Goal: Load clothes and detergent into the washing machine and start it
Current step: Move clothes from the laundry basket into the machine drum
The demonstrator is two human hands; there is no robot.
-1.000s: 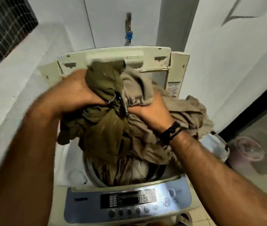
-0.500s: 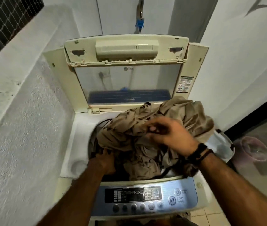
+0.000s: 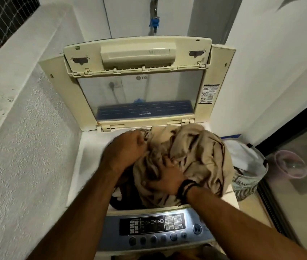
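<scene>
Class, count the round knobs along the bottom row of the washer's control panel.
6 knobs in a row along the control panel's lower edge, below the display; blur could hide another.

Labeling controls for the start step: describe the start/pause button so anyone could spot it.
Find the silver-blue control panel along the washing machine's near edge, below the drum opening. Right of the dark display sits the start/pause button. It is a round blue button with a play/pause symbol, set above and right of the row of plain round knobs.

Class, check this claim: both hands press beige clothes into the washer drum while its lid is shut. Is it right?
Not quite. The head view shows the lid raised open. Both the left hand and right hand do press the beige clothes.
</scene>
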